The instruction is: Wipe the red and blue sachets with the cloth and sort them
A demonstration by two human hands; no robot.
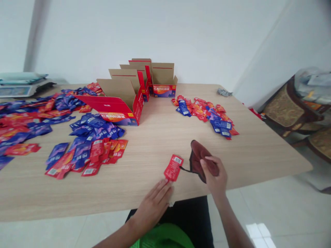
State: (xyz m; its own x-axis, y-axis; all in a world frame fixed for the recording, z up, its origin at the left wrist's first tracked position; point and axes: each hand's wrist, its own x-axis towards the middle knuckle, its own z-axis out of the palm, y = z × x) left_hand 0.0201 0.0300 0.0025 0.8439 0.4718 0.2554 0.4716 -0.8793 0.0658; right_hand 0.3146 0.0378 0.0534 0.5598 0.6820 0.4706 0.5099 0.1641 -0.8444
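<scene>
A red sachet point(174, 167) lies on the wooden table point(144, 151) near the front edge. The fingertips of my left hand point(156, 199) rest on its lower end, with the fingers stretched out flat. To the right, my right hand point(215, 172) pinches a dark maroon pouch-like item point(201, 158) with a black rim, between thumb and fingers. A thin black cord runs from this item to the right side of the sachet.
Open red boxes point(117, 110) stand at the back centre. Piles of red and blue sachets point(94, 127) cover the left; a smaller pile point(204, 110) lies back right. Patterned chairs point(284, 103) stand beyond the right edge. A crumpled grey scrap point(224, 92) lies at the back.
</scene>
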